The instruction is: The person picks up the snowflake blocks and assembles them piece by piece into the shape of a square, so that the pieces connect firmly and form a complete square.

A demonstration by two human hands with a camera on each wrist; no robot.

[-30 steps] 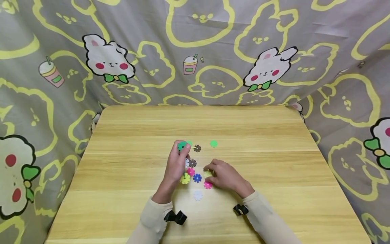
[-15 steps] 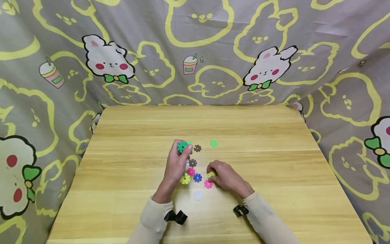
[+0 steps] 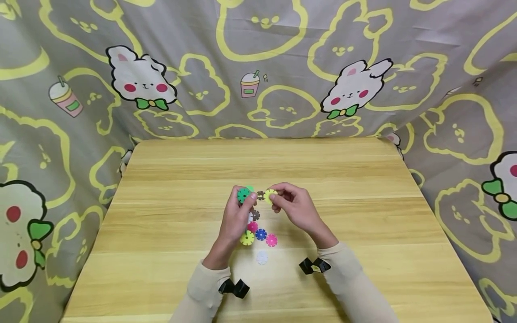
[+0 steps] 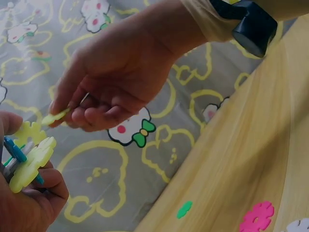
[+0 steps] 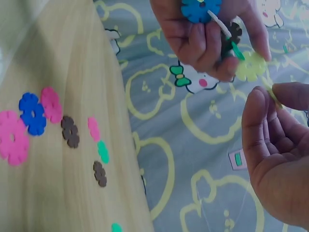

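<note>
My left hand (image 3: pixel 234 220) holds a cluster of joined notched plastic discs. A green disc (image 3: pixel 244 195) tops it in the head view; blue (image 5: pixel 202 10), white (image 5: pixel 220 25), brown (image 5: pixel 235 33) and yellow (image 5: pixel 251 66) ones show in the right wrist view. My right hand (image 3: pixel 299 208) pinches a single yellow disc (image 4: pixel 55 117) between thumb and fingertips. In the left wrist view this disc is at the edge of the cluster's yellow discs (image 4: pixel 34 164), both hands raised over the table. My left fingers hide part of the cluster.
On the wooden table (image 3: pixel 161 233) lie loose discs: brown (image 3: pixel 256 216), pink (image 3: pixel 252 226), blue (image 3: pixel 261 234), another pink (image 3: pixel 272 240) and white (image 3: pixel 262 257). A light green one (image 3: pixel 250 188) shows behind my left hand. A patterned curtain (image 3: pixel 282 89) surrounds the table.
My right hand has picked up the yellow disc from the table and moved it up and left beside the cluster. My left hand has stayed almost in place.
</note>
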